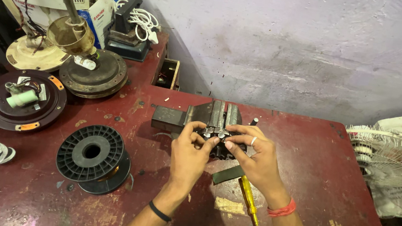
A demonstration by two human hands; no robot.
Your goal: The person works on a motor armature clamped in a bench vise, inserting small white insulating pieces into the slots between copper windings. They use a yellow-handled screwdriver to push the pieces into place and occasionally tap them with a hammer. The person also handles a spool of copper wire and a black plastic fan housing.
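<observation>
Dark toothed motor core (pixel 217 139) at frame centre on the red counter (pixel 318 158), just before a metal block (pixel 200 115); left hand (pixel 188 155) and right hand (pixel 252 157) pinch its top with curled fingertips, wrists angled inward; blue-and-white carton (pixel 99 13) upper left.

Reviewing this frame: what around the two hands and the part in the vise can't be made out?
Head view only:
- Toothed round part: its lower half sits behind the left hand and right hand.
- Bench vise: its jaw grip is covered by the part and fingers.
- Yellow-handled tool: its head lies under the right hand; the far end is cut off by the bottom edge.
- Both forearms are cut off at the bottom edge.
</observation>
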